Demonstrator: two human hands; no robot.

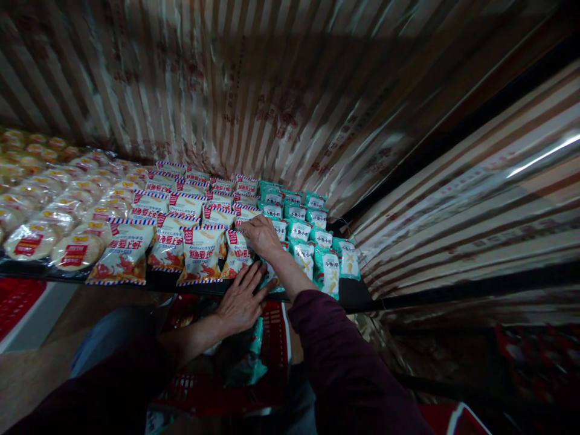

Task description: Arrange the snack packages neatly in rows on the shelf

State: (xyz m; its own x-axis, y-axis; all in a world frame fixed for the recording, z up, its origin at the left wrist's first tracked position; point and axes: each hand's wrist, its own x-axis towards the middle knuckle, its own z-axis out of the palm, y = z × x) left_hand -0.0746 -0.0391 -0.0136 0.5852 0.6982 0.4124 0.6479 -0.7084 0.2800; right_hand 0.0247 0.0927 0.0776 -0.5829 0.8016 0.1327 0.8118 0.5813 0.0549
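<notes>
A shelf [353, 296] holds rows of snack bags. My right hand [261, 234] reaches over the shelf with fingers curled down on a teal snack bag at the seam between the red-and-white shrimp-cracker bags [202, 254] and the teal bags [326, 269]. My left hand [242, 299] lies flat with fingers spread at the shelf's front edge, touching the front teal bag beside the red-and-white row. Both sleeves are dark maroon.
Round rice-cake packs [31, 238] fill the shelf's left part. Below my arms sits a red shopping basket [276, 338] with a teal bag [256, 356] in it. Striped plastic sheeting [453, 199] covers the back and right side. Another red basket [18, 299] stands at lower left.
</notes>
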